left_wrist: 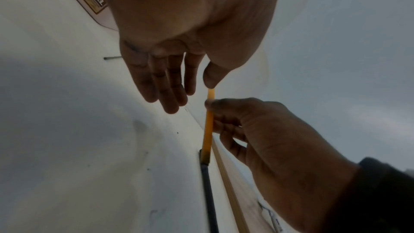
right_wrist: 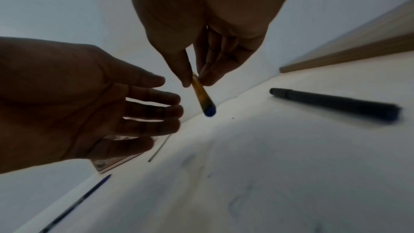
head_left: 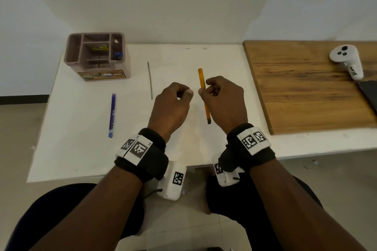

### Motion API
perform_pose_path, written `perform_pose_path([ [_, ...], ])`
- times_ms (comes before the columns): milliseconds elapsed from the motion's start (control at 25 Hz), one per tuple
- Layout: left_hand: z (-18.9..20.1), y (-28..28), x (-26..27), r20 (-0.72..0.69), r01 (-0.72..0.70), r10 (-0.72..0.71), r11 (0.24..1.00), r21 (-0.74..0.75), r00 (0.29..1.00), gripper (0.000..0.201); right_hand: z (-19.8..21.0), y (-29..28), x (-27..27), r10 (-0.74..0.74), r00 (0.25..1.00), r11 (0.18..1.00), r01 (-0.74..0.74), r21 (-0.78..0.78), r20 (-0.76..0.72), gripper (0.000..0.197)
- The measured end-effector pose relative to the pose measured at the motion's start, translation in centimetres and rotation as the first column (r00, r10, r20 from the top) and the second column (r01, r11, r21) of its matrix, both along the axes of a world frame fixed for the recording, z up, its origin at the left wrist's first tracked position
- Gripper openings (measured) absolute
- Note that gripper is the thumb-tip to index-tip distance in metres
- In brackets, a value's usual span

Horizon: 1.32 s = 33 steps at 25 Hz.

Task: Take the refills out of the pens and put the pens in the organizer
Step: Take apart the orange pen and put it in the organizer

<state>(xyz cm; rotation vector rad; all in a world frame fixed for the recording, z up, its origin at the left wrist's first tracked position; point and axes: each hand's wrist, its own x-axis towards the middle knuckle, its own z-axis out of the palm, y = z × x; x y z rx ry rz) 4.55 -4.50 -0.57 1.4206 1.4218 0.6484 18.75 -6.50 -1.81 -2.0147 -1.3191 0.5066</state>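
Note:
My right hand [head_left: 203, 90] pinches an orange pen [head_left: 206, 106] between thumb and fingers and holds it upright-tilted above the white table [head_left: 81, 149]. The right wrist view shows the orange pen [right_wrist: 202, 98] with a dark blue end pointing down. My left hand [head_left: 186, 92] hovers just left of it, fingers relaxed and empty; its thumb tip is close to the pen's top end [left_wrist: 210, 92]. A blue pen [head_left: 111, 115] and a thin grey refill [head_left: 150, 80] lie on the table to the left. The brown organizer [head_left: 67, 55] stands at the far left corner.
A black pen [right_wrist: 336, 104] lies on the table under my right hand, hidden in the head view. A wooden board [head_left: 306, 87] covers the right side, with a white controller [head_left: 346, 59] and a dark phone [head_left: 369, 93] on it. The organizer's compartments hold small items.

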Motion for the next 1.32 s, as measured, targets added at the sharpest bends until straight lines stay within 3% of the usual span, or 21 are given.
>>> perform_pose_path([
  [160, 0.5, 0.9, -2.3, 0.099, -0.055, 0.058, 0.998, -0.036, 0.993, 0.031, 0.9, 0.7, -3.8, 0.115, 0.99, 0.99, -0.107, 0.089, -0.084, 0.03],
  [360, 0.0, 2.0, -5.8, 0.107, -0.108, 0.11, 0.994, -0.03, 0.988, 0.025, 0.3, 1.6, -7.2, 0.242, 0.959, 0.967, -0.227, 0.112, -0.149, 0.022],
  [440, -0.1, 2.0, -6.6, 0.097, -0.095, 0.099, 0.994, -0.048, 0.99, 0.024, 0.4, 2.3, -7.3, 0.181, 0.939, 0.983, -0.173, 0.054, -0.294, 0.019],
  [520, -0.2, 1.7, -7.0, 0.106, -0.053, 0.06, 0.996, -0.067, 0.993, 0.025, 0.7, 2.9, -7.2, 0.111, 0.835, 0.989, -0.146, -0.022, -0.539, 0.023],
  [560, -0.1, 1.5, -6.9, 0.128, -0.039, 0.048, 0.996, -0.075, 0.991, 0.026, 0.7, 3.0, -7.1, 0.107, 0.8, 0.988, -0.153, -0.028, -0.591, 0.028],
  [840, -0.2, 0.9, -6.2, 0.102, -0.108, 0.108, 0.994, -0.001, 0.989, 0.037, 0.3, 3.5, -8.0, 0.105, 0.804, 0.99, -0.141, -0.017, -0.586, 0.038],
  [1120, -0.1, 0.7, -5.7, 0.145, -0.176, 0.186, 0.981, -0.078, 0.972, 0.042, 0.6, 3.7, -7.4, 0.134, 0.794, 0.986, -0.166, 0.001, -0.593, 0.042],
  [1320, -0.1, 0.4, -5.8, 0.125, -0.067, 0.087, 0.986, -0.154, 0.988, 0.037, 0.8, 4.5, -6.3, 0.0, 0.759, 1.0, 0.016, 0.019, -0.652, 0.036],
])
